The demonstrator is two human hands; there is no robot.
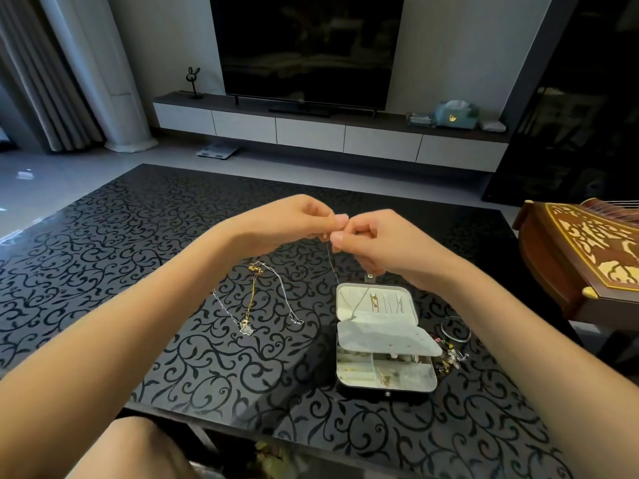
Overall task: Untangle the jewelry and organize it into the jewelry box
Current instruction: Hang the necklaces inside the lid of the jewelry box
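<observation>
The dark glass surface [138, 236] with its black scrollwork fills most of what I see, stretching out ahead of my knees. Beyond it a large television [307, 46] stands switched off on a long, low wall cabinet [311, 133]. At my right, just off the edge of the surface, is the end of a wooden zither [587, 243] with inlaid decoration.

The jewelry box [373, 337] lies open on the surface, in front of me and a little to the right. Its lid is laid back away from me with a few fine pieces hanging against the pale lining. A pale flap is folded over the near half, and the compartments below hold small items I cannot make out.

I hold both hands raised above the surface, just beyond the box, fingertips nearly meeting. My left hand [294, 223] is curled, and its thumb and forefinger pinch the top of a thin chain [332, 264]. My right hand [377, 243] is curled too and pinches the same chain right beside the left. The chain hangs down from my fingers towards the open lid.

To the left of the box a gold necklace [253, 292] and a silver necklace [283, 288] lie tangled together on the surface. On the right of the box lies a silver bangle [443, 330]. A little heap of small trinkets [449, 357] lies just nearer me.
</observation>
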